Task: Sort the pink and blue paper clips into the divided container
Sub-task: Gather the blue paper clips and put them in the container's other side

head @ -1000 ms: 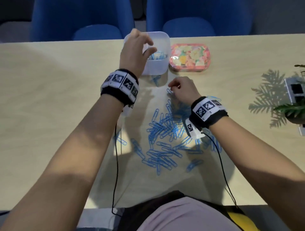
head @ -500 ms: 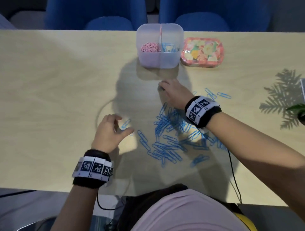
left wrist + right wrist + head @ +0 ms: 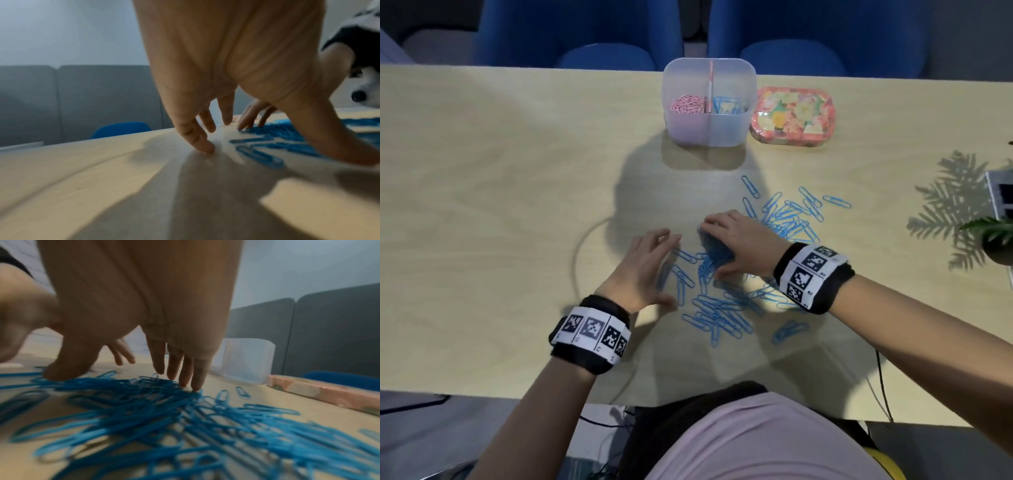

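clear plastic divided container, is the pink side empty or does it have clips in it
Not empty: a heap of pink paper clips lies in its left compartment.

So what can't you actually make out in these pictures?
- Clips under the right hand: head view, the palm covers that part of the loose blue paper clips.
- Contents of the translucent divided plastic container: right wrist view, its frosted wall hides them.
- Dark device at the right edge: head view, cut off by the frame.
- Flowery pink tin: lid closed, inside unseen.
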